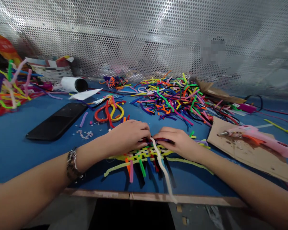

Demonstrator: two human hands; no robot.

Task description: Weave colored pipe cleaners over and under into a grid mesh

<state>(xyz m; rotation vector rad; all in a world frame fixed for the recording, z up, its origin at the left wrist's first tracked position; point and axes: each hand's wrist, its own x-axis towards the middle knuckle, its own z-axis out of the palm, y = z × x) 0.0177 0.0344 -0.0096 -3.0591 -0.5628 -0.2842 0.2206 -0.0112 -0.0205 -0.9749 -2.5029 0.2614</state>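
A woven mat of pipe cleaners (139, 156) lies near the table's front edge, yellow strands crossing several other colours. Over its far side, my left hand (128, 135) pinches at the weave with bent fingers. Close beside it, my right hand (176, 140) is closed on a dark pipe cleaner (164, 139) at the mat's far edge. A white pipe cleaner (162, 166) comes out between my hands and hangs toward the table edge. What exactly the left fingertips grip is partly hidden; they meet the pipe cleaners of the mat. A loose yellow-green pipe cleaner (117, 166) lies along the near side.
A big pile of loose pipe cleaners (172, 99) lies at the back. Red-and-yellow scissors (109, 111), a black phone (59, 121) and small sequins (85, 134) are at left. A pink glue gun (259, 137) rests on cardboard (249, 156) at right. Perforated metal (139, 38) stands behind.
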